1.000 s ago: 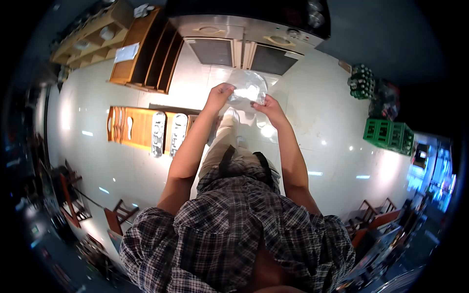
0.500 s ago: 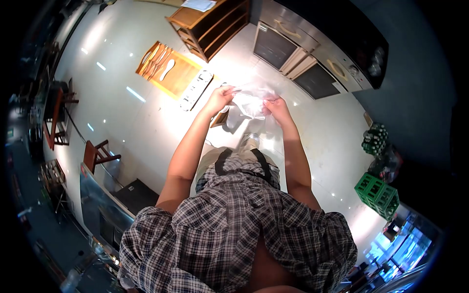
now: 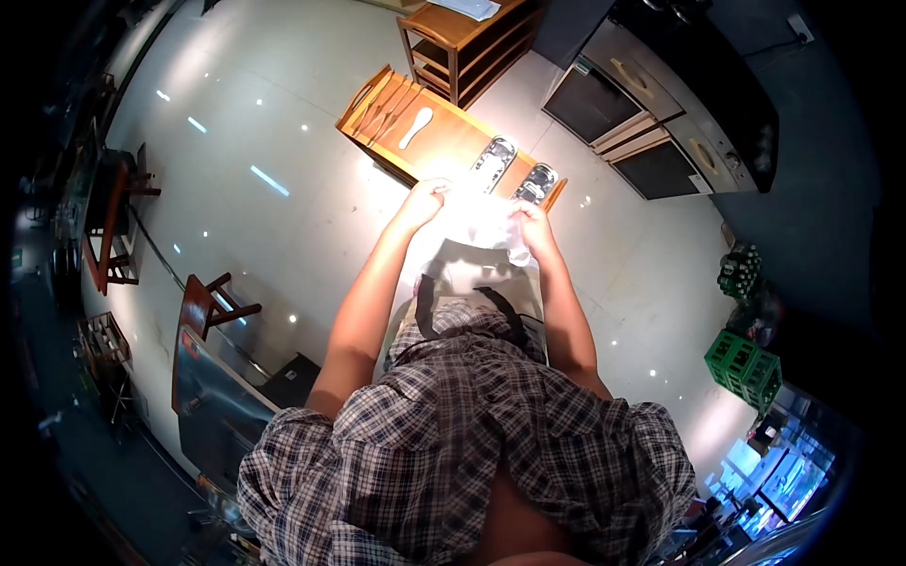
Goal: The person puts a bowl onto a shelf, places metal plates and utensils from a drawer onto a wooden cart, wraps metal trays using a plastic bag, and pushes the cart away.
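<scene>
A thin, whitish translucent plastic bag [image 3: 479,224] is stretched between my two hands, its details washed out by bright light. My left hand [image 3: 427,200] pinches its left edge with closed fingers. The right edge is gripped by my right hand [image 3: 534,229], fingers also closed. Just beyond the hands is a wooden tray-like top [image 3: 444,132]. On it lie a white spoon [image 3: 416,128], several slim brown utensils [image 3: 385,108], a long case with a dark and silver pattern [image 3: 493,164] and a similar case [image 3: 535,185] near my right hand.
A wooden shelf unit [image 3: 462,33] stands past the tray. To the right is a steel kitchen appliance [image 3: 651,104] with dark door panels. Green crates [image 3: 743,370] sit at far right. At left are a wooden stool [image 3: 203,307] and a metal-sided counter [image 3: 222,387].
The wooden top now appears further right and nearer my hands, with the second case in plain view. The bag hangs lower and whiter between my hands, still held by both.
</scene>
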Tool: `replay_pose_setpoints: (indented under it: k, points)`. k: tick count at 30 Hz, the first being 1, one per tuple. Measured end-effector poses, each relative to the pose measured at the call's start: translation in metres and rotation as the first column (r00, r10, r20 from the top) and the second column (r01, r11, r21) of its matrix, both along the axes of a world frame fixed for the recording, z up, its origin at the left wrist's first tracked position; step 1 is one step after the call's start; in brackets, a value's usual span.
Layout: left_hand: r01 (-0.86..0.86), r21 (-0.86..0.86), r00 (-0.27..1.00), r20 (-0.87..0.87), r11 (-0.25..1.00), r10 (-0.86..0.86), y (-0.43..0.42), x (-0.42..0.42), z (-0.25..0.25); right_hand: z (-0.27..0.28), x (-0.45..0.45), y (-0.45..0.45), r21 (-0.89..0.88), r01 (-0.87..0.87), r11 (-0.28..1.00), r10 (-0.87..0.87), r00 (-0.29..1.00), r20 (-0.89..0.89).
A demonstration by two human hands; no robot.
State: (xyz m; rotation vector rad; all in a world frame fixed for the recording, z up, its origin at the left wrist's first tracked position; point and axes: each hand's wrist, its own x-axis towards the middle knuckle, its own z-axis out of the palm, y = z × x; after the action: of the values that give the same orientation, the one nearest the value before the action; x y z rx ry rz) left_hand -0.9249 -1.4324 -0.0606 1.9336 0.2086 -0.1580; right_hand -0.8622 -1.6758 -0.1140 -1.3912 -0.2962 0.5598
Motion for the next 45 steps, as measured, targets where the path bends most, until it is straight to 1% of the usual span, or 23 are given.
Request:
replay_pose_setpoints:
  k: [1, 3, 4, 5, 7, 8, 10, 11, 13, 16, 19, 21, 23, 26, 27, 28, 29, 31, 33, 36, 39, 41, 45]
  points:
    - [0.011, -0.004, 1.000, -0.004, 1.000, -0.011, 0.007, -0.008, 0.007, 0.009, -0.012, 0.011, -0.004, 0.011, 1.000, -0.011, 1.000, -0.004]
    - [-0.024, 0.343, 0.963, 0.260, 0.939, -0.070, 0.003, -0.015, 0.033, 0.032, -0.024, 0.022, -0.142, -0.069, 0.987, 0.113, 0.938, 0.328]
    - [0.041, 0.193, 0.984, 0.163, 0.980, -0.074, -0.002, -0.016, 0.049, 0.042, -0.027, 0.026, -0.252, -0.100, 0.963, 0.188, 0.917, 0.352]
    - [0.133, 0.169, 0.983, 0.103, 0.977, -0.151, -0.005, -0.017, 0.062, 0.050, -0.031, 0.031, -0.259, -0.088, 0.962, 0.177, 0.922, 0.344]
    - [0.251, 0.343, 0.921, 0.203, 0.905, -0.333, -0.005, -0.014, 0.042, 0.064, -0.027, 0.037, -0.366, -0.170, 0.915, 0.318, 0.861, 0.397]
    - [0.264, 0.342, 0.916, 0.205, 0.902, -0.346, -0.003, -0.007, 0.032, 0.070, -0.022, 0.037, -0.357, -0.167, 0.919, 0.320, 0.843, 0.431]
    - [0.323, 0.192, 0.946, -0.055, 0.927, -0.318, -0.002, 0.010, 0.021, 0.076, -0.009, 0.039, -0.331, -0.066, 0.941, 0.218, 0.867, 0.449]
    - [0.330, 0.194, 0.944, -0.058, 0.924, -0.325, -0.002, 0.019, 0.021, 0.078, -0.002, 0.040, -0.302, 0.019, 0.953, 0.128, 0.879, 0.459]
    - [0.203, 0.320, 0.979, -0.068, 0.925, -0.191, 0.000, 0.036, 0.024, 0.068, 0.017, 0.040, -0.028, -0.077, 0.997, 0.076, 0.997, -0.013]
    - [0.143, 0.390, 0.989, -0.016, 0.910, -0.149, 0.001, 0.059, 0.034, 0.083, 0.036, 0.045, -0.066, -0.061, 0.996, 0.058, 0.997, -0.042]
    - [0.088, 0.434, 0.994, 0.014, 0.897, -0.105, 0.000, 0.077, 0.034, 0.082, 0.045, 0.054, -0.173, -0.107, 0.979, 0.124, 0.988, 0.094]
    - [0.056, 0.387, 0.998, 0.017, 0.920, -0.068, 0.004, 0.088, 0.026, 0.088, 0.052, 0.063, -0.371, 0.122, 0.921, 0.080, 0.871, 0.486]
    - [0.054, 0.287, 0.996, 0.048, 0.957, -0.070, 0.005, 0.094, 0.023, 0.071, 0.054, 0.069, -0.327, 0.220, 0.919, -0.034, 0.872, 0.489]
    - [0.207, 0.181, 0.974, -0.129, 0.961, -0.186, 0.010, 0.107, 0.017, 0.060, 0.060, 0.071, -0.381, 0.374, 0.846, -0.158, 0.857, 0.491]
    - [0.255, -0.007, 0.951, -0.179, 0.967, -0.252, 0.014, 0.111, 0.005, 0.059, 0.063, 0.072, -0.382, 0.394, 0.836, -0.180, 0.854, 0.487]
    - [0.288, -0.195, 0.918, -0.222, 0.938, -0.328, 0.018, 0.115, -0.003, 0.057, 0.066, 0.073, -0.354, 0.457, 0.816, -0.202, 0.799, 0.566]
    - [0.316, -0.197, 0.905, -0.231, 0.928, -0.358, 0.020, 0.121, 0.001, 0.063, 0.065, 0.075, -0.325, 0.518, 0.791, -0.222, 0.739, 0.636]
    - [0.183, -0.225, 0.834, -0.480, 0.957, -0.273, 0.021, 0.135, 0.012, 0.071, 0.059, 0.080, -0.319, 0.584, 0.747, -0.266, 0.701, 0.661]
    - [0.190, -0.243, 0.802, -0.521, 0.951, -0.294, 0.022, 0.147, 0.020, 0.074, 0.057, 0.088, -0.270, 0.723, 0.636, -0.133, 0.448, 0.884]
    - [-0.003, -0.538, 0.863, -0.427, 0.843, -0.270, 0.024, 0.158, 0.025, 0.084, 0.049, 0.105, -0.293, 0.734, 0.612, -0.190, 0.497, 0.847]
    - [-0.061, -0.675, 0.829, -0.445, 0.735, -0.340, 0.038, 0.175, 0.031, 0.086, 0.041, 0.118, -0.371, 0.723, 0.583, -0.212, 0.576, 0.789]
    - [-0.023, -0.695, 0.812, -0.433, 0.719, -0.393, 0.045, 0.181, 0.043, 0.090, 0.036, 0.128, -0.350, 0.737, 0.578, -0.209, 0.548, 0.810]
    - [-0.020, -0.583, 0.723, -0.570, 0.812, -0.391, 0.036, 0.174, 0.103, 0.095, 0.021, 0.137, -0.338, 0.799, 0.497, -0.154, 0.465, 0.872]
